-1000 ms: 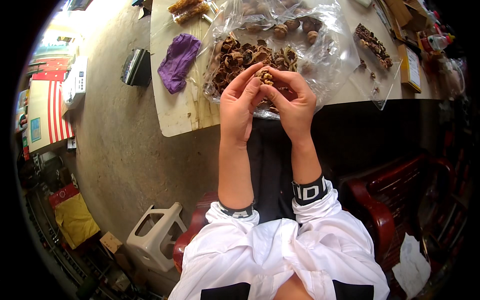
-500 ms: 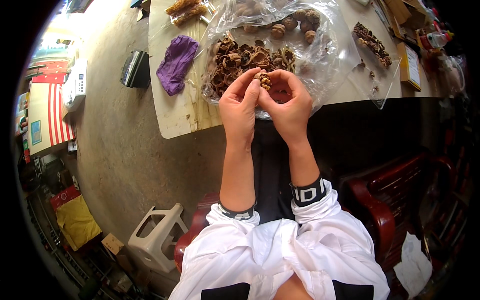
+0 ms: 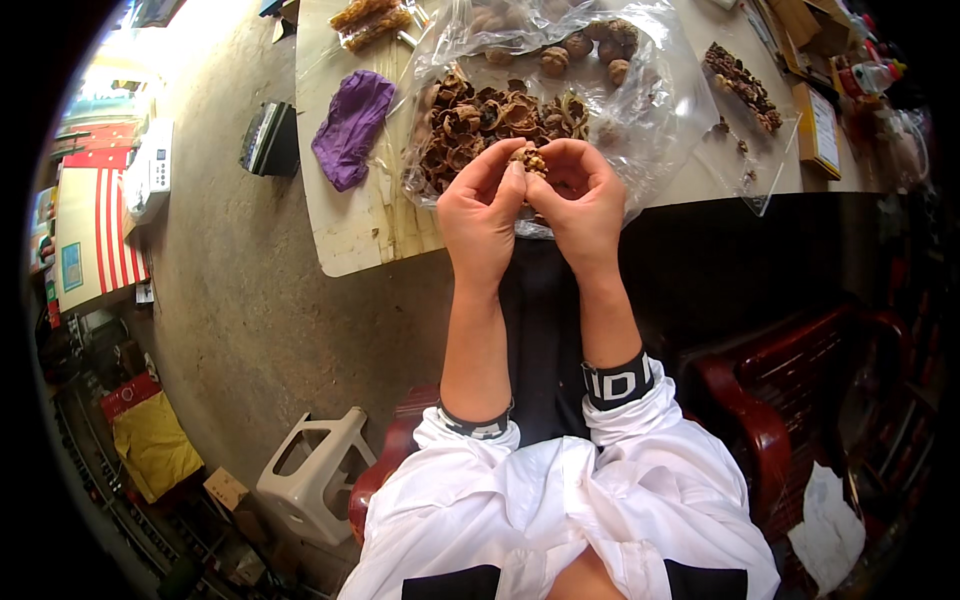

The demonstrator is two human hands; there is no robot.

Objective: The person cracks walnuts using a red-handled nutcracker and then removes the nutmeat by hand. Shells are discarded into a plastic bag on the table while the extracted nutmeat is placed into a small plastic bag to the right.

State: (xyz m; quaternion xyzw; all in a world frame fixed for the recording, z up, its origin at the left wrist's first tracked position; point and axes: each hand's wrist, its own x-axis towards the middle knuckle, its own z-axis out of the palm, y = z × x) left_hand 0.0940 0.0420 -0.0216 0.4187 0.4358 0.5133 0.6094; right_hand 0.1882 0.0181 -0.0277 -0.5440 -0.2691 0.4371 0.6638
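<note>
A walnut kernel [image 3: 530, 160], pale and crinkled, is pinched between the fingertips of my left hand [image 3: 482, 212] and my right hand [image 3: 583, 205]. Both hands are closed around it, thumbs side by side, just over the table's near edge. Beyond them, broken walnut shells [image 3: 478, 122] lie heaped on a clear plastic bag [image 3: 660, 115]. Several whole walnuts [image 3: 555, 62] sit farther back in the same bag. My fingers hide part of the kernel and the nearest shells.
On the table [image 3: 345, 235] a crumpled purple bag [image 3: 352, 130] lies left of the shells. To the right are a pile of walnut pieces [image 3: 742, 85] and a yellow-framed box [image 3: 820, 130]. A beige stool [image 3: 315, 475] and dark red wooden chair [image 3: 745, 420] stand below.
My thumbs have shifted slightly and the kernel has turned a little between my fingertips. Both hands stay in nearly the same place.
</note>
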